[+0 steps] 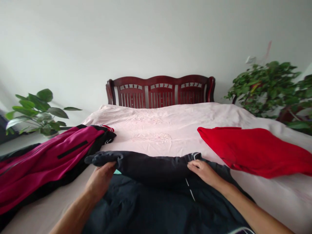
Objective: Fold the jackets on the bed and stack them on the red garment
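Observation:
A dark navy garment with thin white piping (156,198) lies spread on the bed in front of me, its exact kind unclear. Its far part is folded over into a thick band running from side to side. My left hand (103,177) is closed on the left end of that band, with the fingers partly hidden under the cloth. At the right end, my right hand (201,170) pinches the fabric near a white-trimmed edge. A small patch of turquoise shows beside my left hand.
On the left lies a magenta and black zip jacket (75,149); on the right, a folded red garment (255,149). Both rest on the pale pink bedsheet (151,130). Beyond stands a dark red wooden headboard (161,92). Leafy plants flank the bed, a left plant (39,110) and a right plant (268,87).

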Demonstrator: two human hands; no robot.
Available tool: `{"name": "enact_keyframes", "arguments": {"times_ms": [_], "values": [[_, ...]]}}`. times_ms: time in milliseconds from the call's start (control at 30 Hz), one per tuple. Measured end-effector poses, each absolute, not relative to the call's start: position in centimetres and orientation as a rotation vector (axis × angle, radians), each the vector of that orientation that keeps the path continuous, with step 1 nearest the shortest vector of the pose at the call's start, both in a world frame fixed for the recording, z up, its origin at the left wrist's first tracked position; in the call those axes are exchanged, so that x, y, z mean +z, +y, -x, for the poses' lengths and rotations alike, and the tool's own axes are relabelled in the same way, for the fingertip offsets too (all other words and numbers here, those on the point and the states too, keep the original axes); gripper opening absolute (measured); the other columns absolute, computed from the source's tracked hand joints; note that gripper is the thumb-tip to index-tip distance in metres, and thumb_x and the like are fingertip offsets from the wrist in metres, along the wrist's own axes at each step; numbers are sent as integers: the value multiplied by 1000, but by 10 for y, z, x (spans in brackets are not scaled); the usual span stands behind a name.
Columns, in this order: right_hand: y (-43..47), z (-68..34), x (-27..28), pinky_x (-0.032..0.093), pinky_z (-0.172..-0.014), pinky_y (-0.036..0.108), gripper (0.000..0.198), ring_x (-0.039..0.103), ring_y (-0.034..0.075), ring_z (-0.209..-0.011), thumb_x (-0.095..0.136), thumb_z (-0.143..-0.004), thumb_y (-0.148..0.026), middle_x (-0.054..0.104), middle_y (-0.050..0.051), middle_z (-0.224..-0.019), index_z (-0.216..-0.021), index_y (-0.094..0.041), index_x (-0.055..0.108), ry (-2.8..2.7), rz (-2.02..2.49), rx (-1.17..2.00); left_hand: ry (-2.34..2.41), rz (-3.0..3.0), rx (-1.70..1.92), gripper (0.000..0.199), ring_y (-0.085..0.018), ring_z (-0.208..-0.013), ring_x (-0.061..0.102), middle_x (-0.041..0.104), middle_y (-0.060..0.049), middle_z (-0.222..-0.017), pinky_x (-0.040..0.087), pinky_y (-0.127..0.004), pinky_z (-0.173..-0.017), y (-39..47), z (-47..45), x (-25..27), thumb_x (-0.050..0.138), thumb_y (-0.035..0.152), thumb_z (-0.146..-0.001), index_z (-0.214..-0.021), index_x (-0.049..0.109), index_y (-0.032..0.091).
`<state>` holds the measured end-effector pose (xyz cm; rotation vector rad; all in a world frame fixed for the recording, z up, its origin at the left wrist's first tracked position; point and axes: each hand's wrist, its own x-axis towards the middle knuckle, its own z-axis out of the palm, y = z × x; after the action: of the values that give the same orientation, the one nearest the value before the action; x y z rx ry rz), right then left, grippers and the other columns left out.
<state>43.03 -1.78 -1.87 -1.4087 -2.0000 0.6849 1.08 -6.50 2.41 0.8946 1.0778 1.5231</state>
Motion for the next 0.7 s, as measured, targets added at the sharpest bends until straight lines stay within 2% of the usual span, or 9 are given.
{"name": "enact_keyframes", "arguments": {"times_ms": [100,167,200,267,333,400,467,567,700], "values": [[-12,-428,-22,44,-73,34,46,57,22,-74,43,-92,-56,62,3,-70,-64,-22,57,-2068,1434,608,1024,-595,1488,16,-12,-66,68,69,1,-74,59,-25,-68,-66,13,16,59,5,-72,-80,60,19],[-8,-427,-24,44,-74,34,45,57,22,-75,42,-93,-53,63,3,-70,-65,-22,58,-2117,1439,567,1005,-364,1373,12,-12,-60,66,66,0,-70,58,-26,-63,-67,30,12,56,6,-77,-80,59,17],[-7,-426,-24,44,-75,35,43,58,22,-77,42,-93,-52,64,4,-72,-67,-22,60,-2135,1442,550,1014,-291,1310,7,-13,-59,66,66,-1,-69,58,-27,-61,-67,37,12,54,11,-83,-81,58,17],[-6,-426,-25,45,-78,35,40,60,23,-81,44,-93,-50,67,5,-78,-74,-22,65,-2160,1449,530,1069,-229,1219,16,-16,-60,67,66,-3,-70,58,-30,-59,-65,48,14,52,28,-91,-82,58,17],[-6,-426,-24,45,-81,36,37,62,24,-86,46,-92,-50,69,6,-85,-81,-23,69,-2168,1452,511,1178,-232,1177,29,-19,-62,69,67,-5,-72,58,-31,-57,-59,54,18,53,44,-92,-82,57,18],[-8,-425,-24,46,-85,37,33,62,25,-90,50,-91,-49,70,6,-89,-85,-24,71,-2165,1442,474,1285,-261,1149,33,-20,-61,69,67,-5,-70,58,-31,-55,-50,57,23,56,50,-90,-82,57,18],[-9,-423,-24,46,-87,38,30,62,25,-93,53,-89,-47,70,7,-91,-86,-24,71,-2155,1418,436,1352,-299,1137,27,-19,-55,67,66,-4,-66,58,-31,-52,-40,57,27,59,43,-89,-83,58,18],[-11,-419,-23,46,-88,38,29,63,25,-92,52,-88,-46,69,7,-91,-86,-24,71,-2123,1399,453,1366,-352,1208,6,-15,-48,64,64,-1,-60,55,-25,-47,-27,53,34,58,19,-87,-82,59,16],[-10,-419,-12,47,-83,35,33,64,24,-87,47,-90,-48,71,5,-87,-84,-23,67,-2065,1379,619,1214,-476,1471,14,-9,-56,65,69,3,-70,55,-18,-58,-32,44,46,53,7,-83,-88,61,18]]}}
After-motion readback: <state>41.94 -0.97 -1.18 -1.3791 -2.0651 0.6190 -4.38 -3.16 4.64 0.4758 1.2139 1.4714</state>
